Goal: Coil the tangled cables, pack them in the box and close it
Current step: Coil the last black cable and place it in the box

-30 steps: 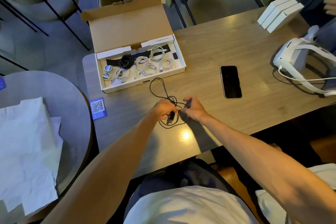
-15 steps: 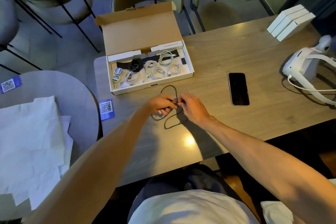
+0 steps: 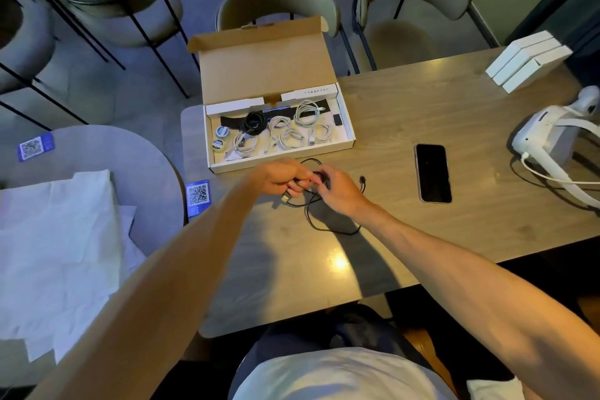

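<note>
A black cable [image 3: 324, 224] is being pinched by the left hand [image 3: 281, 178], closed on it, and by the fingertips of the right hand [image 3: 339, 191], its loose loops lying on the tabletop [image 3: 422, 107]. Just beyond, the open box [image 3: 279, 127] is holding coiled white cables [image 3: 292, 133]; a phone [image 3: 432, 173] is lying to the right.

You are sitting in what looks like a café or shared lounge. Your wooden bench [image 3: 422, 101] has a blue QR-code sticker [image 3: 198, 196] at its corner, and the round table [image 3: 143, 172] beside it carries another QR sticker [image 3: 35, 147], as tables for ordering do. Matching curved-back upholstered chairs [image 3: 276, 3] on thin black metal legs stand around on a smooth grey floor [image 3: 97, 88].
</note>
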